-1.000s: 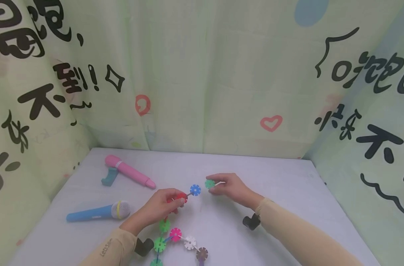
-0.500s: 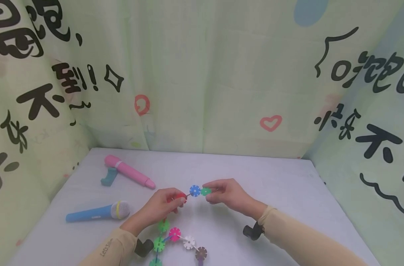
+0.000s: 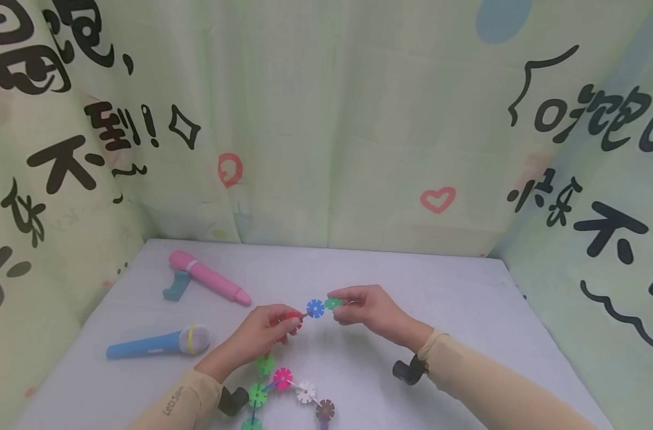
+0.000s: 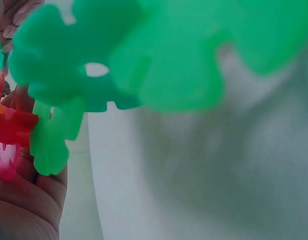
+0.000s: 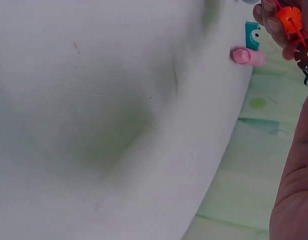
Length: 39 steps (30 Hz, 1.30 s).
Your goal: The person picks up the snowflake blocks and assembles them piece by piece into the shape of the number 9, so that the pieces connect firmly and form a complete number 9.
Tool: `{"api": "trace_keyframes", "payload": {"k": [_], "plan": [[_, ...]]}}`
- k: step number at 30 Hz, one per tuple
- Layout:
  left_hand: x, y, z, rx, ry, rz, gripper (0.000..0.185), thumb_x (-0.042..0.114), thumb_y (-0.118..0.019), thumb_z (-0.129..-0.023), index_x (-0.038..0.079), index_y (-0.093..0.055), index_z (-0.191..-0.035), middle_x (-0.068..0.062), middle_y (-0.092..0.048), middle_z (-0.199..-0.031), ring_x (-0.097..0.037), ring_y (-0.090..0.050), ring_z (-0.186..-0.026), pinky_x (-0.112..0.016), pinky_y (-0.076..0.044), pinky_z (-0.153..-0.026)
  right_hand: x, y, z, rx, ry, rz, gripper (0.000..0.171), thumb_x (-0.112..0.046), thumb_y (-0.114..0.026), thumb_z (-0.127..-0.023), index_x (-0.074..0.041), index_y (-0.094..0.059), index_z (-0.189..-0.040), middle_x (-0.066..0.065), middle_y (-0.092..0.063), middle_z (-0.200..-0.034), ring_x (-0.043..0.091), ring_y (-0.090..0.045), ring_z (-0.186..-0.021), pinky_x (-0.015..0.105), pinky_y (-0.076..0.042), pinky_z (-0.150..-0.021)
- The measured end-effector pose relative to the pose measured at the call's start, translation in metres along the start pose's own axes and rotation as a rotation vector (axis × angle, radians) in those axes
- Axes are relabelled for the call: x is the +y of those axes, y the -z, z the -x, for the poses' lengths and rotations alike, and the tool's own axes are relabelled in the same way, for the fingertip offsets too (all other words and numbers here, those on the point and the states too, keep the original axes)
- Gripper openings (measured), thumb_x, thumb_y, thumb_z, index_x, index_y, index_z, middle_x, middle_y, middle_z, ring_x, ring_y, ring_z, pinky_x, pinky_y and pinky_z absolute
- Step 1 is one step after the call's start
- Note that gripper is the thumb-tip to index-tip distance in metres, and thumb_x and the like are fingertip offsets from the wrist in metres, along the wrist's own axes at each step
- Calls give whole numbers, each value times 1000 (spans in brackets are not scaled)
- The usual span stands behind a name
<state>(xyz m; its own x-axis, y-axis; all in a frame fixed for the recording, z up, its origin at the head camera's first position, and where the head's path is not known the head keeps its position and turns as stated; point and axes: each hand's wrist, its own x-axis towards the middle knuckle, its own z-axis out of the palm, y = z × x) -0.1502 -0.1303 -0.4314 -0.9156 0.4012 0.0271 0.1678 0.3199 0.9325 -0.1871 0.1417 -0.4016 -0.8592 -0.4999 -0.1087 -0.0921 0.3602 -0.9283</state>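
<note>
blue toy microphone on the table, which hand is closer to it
Left. The left hand is just to the right of the blue toy microphone, pinching a red piece. The right hand is farther right, beyond the left hand.

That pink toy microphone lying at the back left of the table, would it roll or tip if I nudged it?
The pink microphone looks round-bodied, so alone it would probably roll. It lies flat, so tipping seems unlikely. The teal holder sits against its head end and would likely stop it or make it pivot. It looks like hollow plastic, probably light and stiff.
</note>
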Motion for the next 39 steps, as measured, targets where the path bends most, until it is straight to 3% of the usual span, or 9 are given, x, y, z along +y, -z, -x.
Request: {"api": "trace_keyframes", "payload": {"k": [4, 9, 15, 21, 26, 33, 39], "plan": [[0, 0, 1, 0, -14, 20, 25, 22, -65, -98, 5, -71, -115, -2, -65, -89, -19, -62, -75, -36, -52, -54, -2, 0, 0, -14, 5, 14, 42, -22, -74, -92, -11, -66, -131, 8, -69, -97, 36, -69, -100, 38, -54, -89], [0, 0, 2, -3, -16, 21, 24, 20, -65, -98, 4, -71, -115, -3, -66, -90, -19, -63, -75, -46, -55, -67, -5, 1, 1, -18, -7, 46, 40, -22, -73, -92, -12, -66, -131, 8, -68, -95, 34, -70, -99, 40, -53, -91], [1, 0, 1, -4, -17, 4, 24, 20, -65, -98, 4, -71, -115, -6, -68, -93, -19, -64, -75, -42, -54, -62, -4, 2, 2, -47, 6, 57, 41, -20, -73, -92, -10, -66, -131, 8, -67, -96, 34, -70, -99, 41, -53, -91], [-1, 0, 0, -23, -29, 40, 24, 18, -66, -97, 4, -71, -115, -13, -68, -95, -22, -65, -78, -49, -55, -76, -6, 3, 3, -50, 31, 71, 40, -19, -72, -93, -9, -65, -131, 7, -68, -97, 34, -70, -98, 39, -54, -89], [-3, -1, -1, -40, -38, 63, 25, 18, -67, -97, 3, -70, -116, -15, -68, -97, -29, -66, -82, -51, -55, -78, -10, 6, 1, -86, 18, 96, 37, -22, -71, -94, -13, -67, -130, 8, -69, -95, 34, -70, -99, 40, -54, -90], [-4, -1, -1, -68, -38, 86, 25, 20, -68, -97, 5, -70, -117, -7, -72, -103, -39, -66, -93, -49, -55, -81, -16, 10, 0, -159, -12, 123, 34, -21, -69, -95, -10, -68, -127, 5, -73, -105, 34, -70, -100, 43, -53, -90], [-4, -5, -3, -59, -46, 104, 24, 17, -69, -96, 4, -72, -116, -7, -73, -106, -37, -66, -100, -34, -55, -78, -21, 11, 0, -183, -53, 133, 32, -20, -71, -94, -11, -70, -125, 4, -72, -106, 32, -70, -100, 50, -50, -94]]}}
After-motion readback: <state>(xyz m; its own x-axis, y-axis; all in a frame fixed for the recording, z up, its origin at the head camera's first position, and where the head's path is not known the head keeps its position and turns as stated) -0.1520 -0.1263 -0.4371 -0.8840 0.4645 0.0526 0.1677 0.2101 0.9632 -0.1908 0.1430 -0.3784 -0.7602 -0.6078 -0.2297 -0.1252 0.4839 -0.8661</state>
